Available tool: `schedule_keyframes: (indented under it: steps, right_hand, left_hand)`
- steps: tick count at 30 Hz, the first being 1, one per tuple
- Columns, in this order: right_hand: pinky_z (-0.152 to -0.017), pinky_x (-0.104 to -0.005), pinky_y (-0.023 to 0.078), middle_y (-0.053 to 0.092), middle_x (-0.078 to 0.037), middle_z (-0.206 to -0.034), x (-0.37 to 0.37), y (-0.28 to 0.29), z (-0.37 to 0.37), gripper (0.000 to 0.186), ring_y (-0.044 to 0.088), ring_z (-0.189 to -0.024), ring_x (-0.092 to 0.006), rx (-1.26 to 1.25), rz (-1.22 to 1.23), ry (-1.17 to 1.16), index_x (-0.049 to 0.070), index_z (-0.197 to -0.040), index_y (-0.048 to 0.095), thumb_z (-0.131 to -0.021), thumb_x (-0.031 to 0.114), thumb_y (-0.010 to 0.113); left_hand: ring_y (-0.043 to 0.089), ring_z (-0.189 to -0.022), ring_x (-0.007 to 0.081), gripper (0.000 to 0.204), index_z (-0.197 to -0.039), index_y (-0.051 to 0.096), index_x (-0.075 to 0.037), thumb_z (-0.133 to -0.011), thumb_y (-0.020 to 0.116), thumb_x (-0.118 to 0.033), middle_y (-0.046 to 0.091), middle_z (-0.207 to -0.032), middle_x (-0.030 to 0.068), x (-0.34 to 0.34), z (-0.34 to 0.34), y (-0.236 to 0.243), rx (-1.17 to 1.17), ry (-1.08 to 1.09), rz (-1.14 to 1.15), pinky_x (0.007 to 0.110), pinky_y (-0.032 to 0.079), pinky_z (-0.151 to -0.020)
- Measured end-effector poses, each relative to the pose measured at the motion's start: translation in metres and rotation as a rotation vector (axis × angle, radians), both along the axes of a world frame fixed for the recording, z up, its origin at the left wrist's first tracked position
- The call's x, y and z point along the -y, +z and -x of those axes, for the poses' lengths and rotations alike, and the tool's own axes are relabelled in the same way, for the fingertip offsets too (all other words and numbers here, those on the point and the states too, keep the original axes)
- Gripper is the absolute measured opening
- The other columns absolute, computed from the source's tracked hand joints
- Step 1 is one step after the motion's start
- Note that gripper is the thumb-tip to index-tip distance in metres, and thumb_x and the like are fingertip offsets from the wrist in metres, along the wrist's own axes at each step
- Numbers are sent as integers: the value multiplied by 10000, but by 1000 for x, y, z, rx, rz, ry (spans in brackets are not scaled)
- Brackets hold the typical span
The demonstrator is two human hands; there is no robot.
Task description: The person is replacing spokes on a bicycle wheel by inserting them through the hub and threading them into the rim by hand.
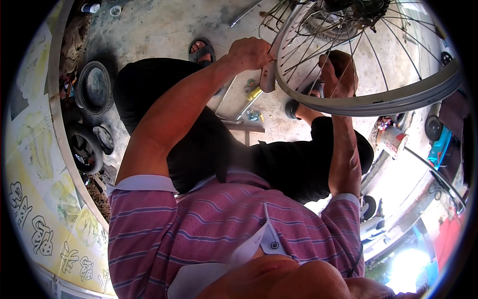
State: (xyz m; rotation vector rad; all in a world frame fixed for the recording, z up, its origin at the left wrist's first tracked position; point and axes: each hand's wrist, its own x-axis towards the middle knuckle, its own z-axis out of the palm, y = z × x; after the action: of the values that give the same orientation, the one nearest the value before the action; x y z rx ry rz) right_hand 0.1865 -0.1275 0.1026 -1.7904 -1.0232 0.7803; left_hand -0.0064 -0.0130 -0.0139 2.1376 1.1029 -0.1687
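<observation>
A bare bicycle wheel, with a silver rim (388, 102), thin spokes and a dark hub with sprockets (366, 12), fills the upper right. My left hand (251, 54) is closed at the rim's left side, its fingers around a flat metal bar (268, 79) with a rounded lower end. Among the spokes, behind the near part of the rim, is my right hand (341, 74). Its fingers are curled and the thumb is raised; what they hold, if anything, is hidden. The rim crosses in front of my right wrist.
A metal stand (244, 124) sits on the concrete floor between my legs, near a yellow-handled tool (254, 93). Black tyres (94, 87) lie at the left. A white tin (393, 139) and a blue object (439, 149) stand at the right. My sandalled foot (201, 50) is ahead.
</observation>
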Motion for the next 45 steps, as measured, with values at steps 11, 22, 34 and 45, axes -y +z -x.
schedule_keyframes:
  steps: [11, 22, 34, 45]
  right_hand:
    - [-734, -296, 516, 707, -85, -884, -2, -17, -10, 271, 632, -797, -130, 44, 69, 61, -4, -1079, 662, -914, 195, 743]
    - [-508, -236, 407, 660, -101, -819, -10, 4, -19, 289, 520, -568, -92, -118, -229, -193, -27, -1183, 620, -961, 156, 633]
    - [-535, -215, 364, 675, -102, -965, -2, 1, -16, 459, 502, -611, -55, -87, -307, 154, -39, -1350, 582, -1060, 313, 523]
    - [-746, -257, 487, 672, -38, -915, 3, -6, -13, 373, 597, -811, -102, -64, -34, 150, 29, -1322, 629, -986, 186, 669]
  left_hand:
    - [700, -878, 334, 456, -904, 725, -91, -929, 612, -532, 722, -853, 125, 0, -1, 1, 18, 0, -4, 460, 533, -787]
    - [697, -902, 339, 452, -907, 728, -91, -922, 617, -529, 725, -879, 126, 1, -1, 0, 7, 1, -13, 462, 535, -794]
    - [696, -901, 350, 456, -893, 718, -82, -924, 619, -526, 722, -880, 139, 1, 0, -5, 40, -5, -44, 475, 535, -785]
    - [694, -909, 348, 456, -896, 715, -83, -926, 619, -528, 721, -888, 134, 2, 0, -4, 32, -11, -37, 467, 535, -790]
